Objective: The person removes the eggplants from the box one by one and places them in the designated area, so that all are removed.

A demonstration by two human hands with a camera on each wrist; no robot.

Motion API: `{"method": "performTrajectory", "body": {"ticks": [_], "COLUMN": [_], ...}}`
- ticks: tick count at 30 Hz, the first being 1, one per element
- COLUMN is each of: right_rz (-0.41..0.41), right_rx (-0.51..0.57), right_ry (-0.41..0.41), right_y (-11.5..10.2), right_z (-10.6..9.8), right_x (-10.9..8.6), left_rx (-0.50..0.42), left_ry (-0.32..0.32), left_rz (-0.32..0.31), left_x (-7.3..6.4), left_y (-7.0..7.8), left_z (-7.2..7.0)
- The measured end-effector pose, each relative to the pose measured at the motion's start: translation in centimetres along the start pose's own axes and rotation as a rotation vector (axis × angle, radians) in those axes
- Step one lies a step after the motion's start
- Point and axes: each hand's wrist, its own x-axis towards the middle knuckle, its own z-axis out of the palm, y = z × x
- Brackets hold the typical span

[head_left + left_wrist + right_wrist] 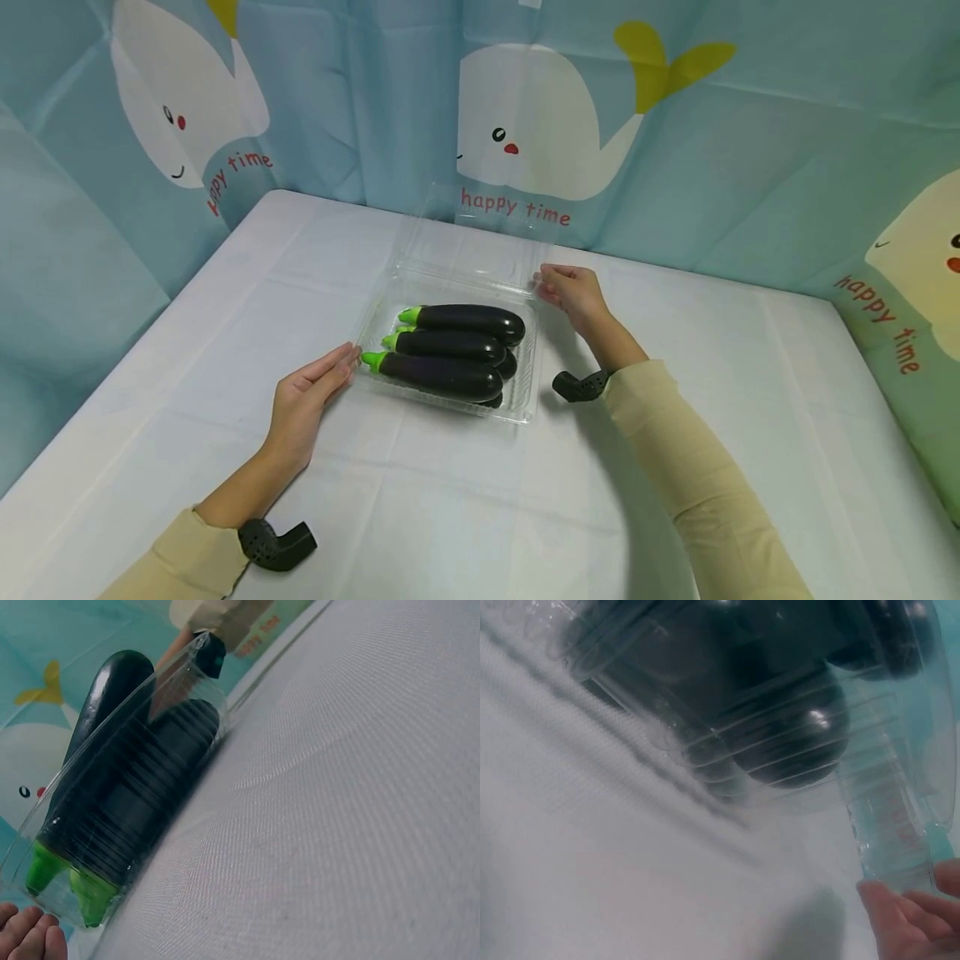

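Note:
A clear plastic clamshell container [525, 400] sits on the table with its lid [472, 242] raised at the back. Several dark eggplants [450, 377] with green stem ends lie stacked inside, the stems pointing left. My left hand [307, 396] rests its fairly straight fingers against the container's left side, by the stem ends; in the left wrist view its fingertips [34, 934] show just outside the clear wall. At the back right corner, my right hand [573, 293] pinches the lid's edge near the hinge, as the right wrist view shows with thumb and fingers [911, 919] around the plastic.
A white cloth [465, 500] covers the table. Behind and at both sides hangs a light blue curtain [405, 100] with whale prints, close to the raised lid. Black wrist devices [277, 543] sit on both forearms.

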Motion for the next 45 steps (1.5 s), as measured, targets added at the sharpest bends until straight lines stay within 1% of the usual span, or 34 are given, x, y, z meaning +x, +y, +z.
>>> {"method": "performTrajectory", "body": {"ticks": [7,11,16,26,35,39,42,45], "right_rz": [0.01,0.025,0.021,0.02,0.028,0.03,0.007,-0.01], "right_rx": [0.01,-0.026,-0.036,-0.009,0.107,0.092,0.081,0.094], "right_ry": [0.017,0.025,0.021,0.009,0.025,0.045,0.043,0.036], "right_y": [0.3,0.6,1.0,1.4,1.3,0.9,0.5,0.1], "right_z": [0.0,0.0,0.0,-0.3,-1.1,-1.4,-1.6,-1.8], "right_x": [-0.1,0.0,-0.2,-0.5,-1.3,-1.8,-2.1,-2.3], "left_rx": [0.021,0.021,0.021,0.031,0.016,0.008,0.0,-0.002], "left_ry": [-0.014,-0.016,-0.01,-0.012,-0.01,-0.008,-0.005,-0.006], "left_rz": [0.01,0.005,-0.006,-0.007,-0.002,-0.002,0.0,0.0], "left_x": [-0.1,-0.2,-0.3,-0.4,-0.3,-0.2,-0.2,-0.1], "left_y": [0.0,0.1,0.1,0.0,0.1,0.2,0.1,0.1], "left_z": [0.0,0.0,0.0,0.0,-0.1,-0.2,-0.2,-0.1]}}
